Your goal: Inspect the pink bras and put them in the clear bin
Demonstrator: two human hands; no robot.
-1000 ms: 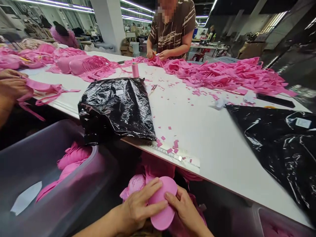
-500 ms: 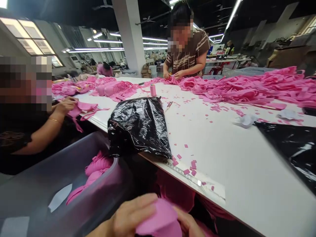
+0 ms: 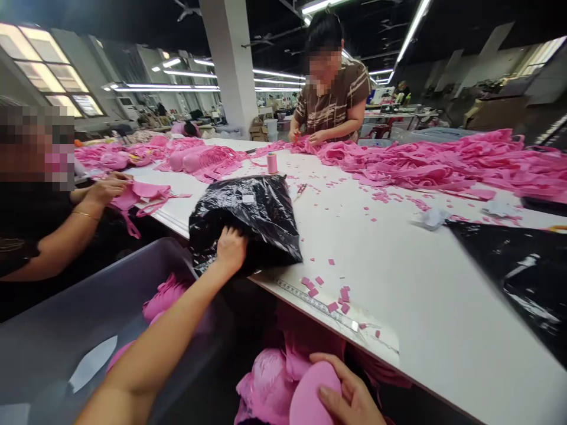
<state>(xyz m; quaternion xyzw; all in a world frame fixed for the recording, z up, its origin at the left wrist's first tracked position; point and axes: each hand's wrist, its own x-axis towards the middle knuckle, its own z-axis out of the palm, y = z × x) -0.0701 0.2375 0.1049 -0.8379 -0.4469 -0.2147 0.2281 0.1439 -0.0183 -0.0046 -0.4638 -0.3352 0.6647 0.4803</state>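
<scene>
My left arm stretches to the table edge, with my left hand [image 3: 231, 251] in the mouth of a black plastic bag [image 3: 261, 209]. Its fingertips are hidden inside, so I cannot see whether they grip anything. Low in front of me, my right hand [image 3: 348, 392] is closed on a smooth pink bra pad [image 3: 313, 395], thumb on the near face and fingers behind. Just left of the pad is a bunched pink bra [image 3: 269, 378], partly hidden by it.
A grey bin [image 3: 57, 321] with pink pieces is at left. The white table [image 3: 425, 283] bears a ruler [image 3: 310, 302], pink scraps, a thread spool [image 3: 271, 163], pink heaps [image 3: 434, 159] and another black bag [image 3: 518, 277]. Two co-workers handle pink pieces, one at left [image 3: 57, 236], another across [image 3: 328, 106].
My left hand has left the pink pad and reached forward into the black bag, whose mouth is now lifted. The right hand keeps the pad, and the bra beside it now shows.
</scene>
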